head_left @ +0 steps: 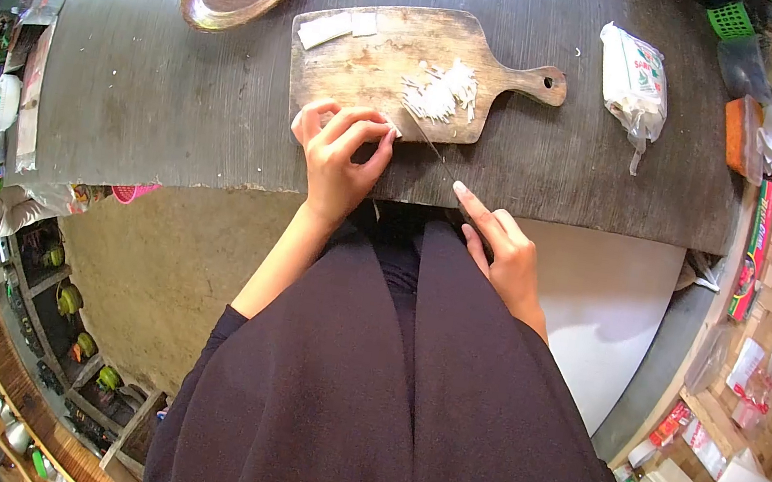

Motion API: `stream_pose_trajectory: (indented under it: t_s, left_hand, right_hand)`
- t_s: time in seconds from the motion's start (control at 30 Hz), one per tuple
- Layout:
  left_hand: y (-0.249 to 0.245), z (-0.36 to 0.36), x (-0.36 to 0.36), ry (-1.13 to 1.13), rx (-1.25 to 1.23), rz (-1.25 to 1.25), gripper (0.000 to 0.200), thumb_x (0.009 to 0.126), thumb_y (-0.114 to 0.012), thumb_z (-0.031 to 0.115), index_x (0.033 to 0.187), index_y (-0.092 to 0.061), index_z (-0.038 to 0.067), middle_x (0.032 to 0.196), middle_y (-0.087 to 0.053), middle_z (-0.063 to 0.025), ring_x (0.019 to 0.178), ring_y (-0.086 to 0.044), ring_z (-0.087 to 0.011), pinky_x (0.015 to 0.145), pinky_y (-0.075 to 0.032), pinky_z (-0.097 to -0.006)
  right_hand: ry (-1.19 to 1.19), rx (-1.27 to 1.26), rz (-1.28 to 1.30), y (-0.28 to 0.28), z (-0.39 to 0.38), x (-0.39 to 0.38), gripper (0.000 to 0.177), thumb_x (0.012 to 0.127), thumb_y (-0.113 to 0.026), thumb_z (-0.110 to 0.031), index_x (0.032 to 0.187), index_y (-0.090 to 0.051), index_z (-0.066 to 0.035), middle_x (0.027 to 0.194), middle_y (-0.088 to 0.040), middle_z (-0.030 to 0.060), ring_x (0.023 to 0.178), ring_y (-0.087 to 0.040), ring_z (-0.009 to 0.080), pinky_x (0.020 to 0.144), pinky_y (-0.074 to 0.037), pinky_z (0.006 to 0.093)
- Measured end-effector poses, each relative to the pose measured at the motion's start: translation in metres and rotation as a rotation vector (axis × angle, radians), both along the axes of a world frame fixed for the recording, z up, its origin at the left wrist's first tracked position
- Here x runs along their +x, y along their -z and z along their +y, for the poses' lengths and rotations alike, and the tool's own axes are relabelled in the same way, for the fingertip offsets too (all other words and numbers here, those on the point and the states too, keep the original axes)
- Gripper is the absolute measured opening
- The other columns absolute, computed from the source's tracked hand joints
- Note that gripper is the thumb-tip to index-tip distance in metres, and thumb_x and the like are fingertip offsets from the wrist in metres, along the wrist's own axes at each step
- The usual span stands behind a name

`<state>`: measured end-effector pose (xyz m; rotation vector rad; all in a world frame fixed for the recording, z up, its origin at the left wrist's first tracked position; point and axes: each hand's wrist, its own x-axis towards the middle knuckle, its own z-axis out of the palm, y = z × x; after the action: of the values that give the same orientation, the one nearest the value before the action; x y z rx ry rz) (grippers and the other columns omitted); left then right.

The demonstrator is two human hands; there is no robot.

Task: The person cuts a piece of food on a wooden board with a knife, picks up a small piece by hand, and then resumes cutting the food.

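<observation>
My left hand [344, 153] is at the near edge of a wooden chopping board [369, 73], its fingers bent and pinching a small white food piece [395, 129] mostly hidden by the fingertips. My right hand [506, 257] grips a knife [436, 153], index finger stretched along its back. The thin blade points up and left over the board's near edge, just right of my left fingertips. A heap of thin white strips [443, 91] lies beyond the blade. Two pale flat slabs [336, 30] rest at the board's far left corner.
A brown plate [227, 6] with small diced brown pieces stands at the back left of the dark table [133, 91]. A printed plastic bag [633, 83] lies right of the board handle. Farther right are an orange sponge-like block [743, 140] and a green basket [730, 20].
</observation>
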<state>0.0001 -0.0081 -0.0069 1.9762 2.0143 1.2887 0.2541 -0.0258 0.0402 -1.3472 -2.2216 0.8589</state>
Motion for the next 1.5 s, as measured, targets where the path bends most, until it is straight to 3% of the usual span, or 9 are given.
stream_pose_trajectory:
  t_s: [0.83, 0.9, 1.0, 1.07, 1.3, 1.5]
  left_hand:
    - [-0.002, 0.000, 0.000, 0.013, -0.002, 0.016, 0.014, 0.074, -0.084, 0.012, 0.084, -0.074, 0.016, 0.100, -0.074, 0.0073, 0.108, -0.055, -0.0269, 0.100, -0.035, -0.0425]
    - [-0.002, -0.001, -0.001, 0.010, -0.002, 0.025, 0.015, 0.074, -0.084, 0.012, 0.084, -0.074, 0.016, 0.100, -0.073, 0.0069, 0.109, -0.055, -0.0271, 0.101, -0.035, -0.0427]
    - [-0.002, 0.000, -0.001, 0.013, 0.009, 0.013, 0.015, 0.074, -0.084, 0.011, 0.084, -0.074, 0.016, 0.100, -0.073, 0.0066, 0.109, -0.055, -0.0269, 0.101, -0.035, -0.0429]
    - [-0.005, 0.000, 0.000, 0.003, 0.005, 0.040, 0.013, 0.075, -0.084, 0.009, 0.083, -0.076, 0.014, 0.098, -0.075, 0.0039, 0.105, -0.059, -0.0231, 0.102, -0.037, -0.0395]
    - [-0.006, 0.000, 0.001, 0.000, 0.003, 0.030, 0.012, 0.076, -0.085, 0.010, 0.083, -0.076, 0.015, 0.097, -0.075, 0.0040, 0.104, -0.059, -0.0230, 0.101, -0.036, -0.0394]
    - [-0.002, 0.000, -0.001, 0.011, 0.005, 0.011, 0.014, 0.075, -0.084, 0.012, 0.084, -0.074, 0.017, 0.099, -0.074, 0.0083, 0.106, -0.055, -0.0256, 0.099, -0.034, -0.0418]
  right_hand:
    - [-0.065, -0.120, 0.074, -0.005, 0.005, -0.015, 0.056, 0.098, -0.068, -0.014, 0.149, -0.056, -0.032, 0.084, -0.058, 0.0121, 0.068, -0.063, 0.0330, 0.065, -0.054, 0.0446]
    - [-0.020, -0.135, 0.050, -0.006, 0.005, -0.021, 0.055, 0.095, -0.070, -0.006, 0.146, -0.061, -0.025, 0.083, -0.060, 0.0113, 0.068, -0.059, 0.0278, 0.069, -0.053, 0.0390]
    - [-0.054, -0.059, 0.009, 0.003, 0.000, -0.012, 0.056, 0.097, -0.068, -0.016, 0.150, -0.056, -0.033, 0.085, -0.059, 0.0097, 0.067, -0.064, 0.0317, 0.064, -0.054, 0.0444]
    - [-0.055, -0.046, 0.001, 0.002, -0.002, -0.005, 0.056, 0.097, -0.068, -0.016, 0.149, -0.056, -0.033, 0.085, -0.059, 0.0092, 0.066, -0.063, 0.0310, 0.063, -0.054, 0.0437]
    - [0.005, -0.054, 0.030, -0.002, 0.002, 0.001, 0.056, 0.097, -0.068, -0.015, 0.149, -0.057, -0.034, 0.083, -0.059, 0.0087, 0.064, -0.061, 0.0284, 0.063, -0.055, 0.0416]
    - [-0.046, -0.103, 0.048, -0.004, 0.000, -0.003, 0.055, 0.098, -0.068, -0.015, 0.149, -0.057, -0.032, 0.084, -0.060, 0.0100, 0.068, -0.063, 0.0295, 0.066, -0.055, 0.0419]
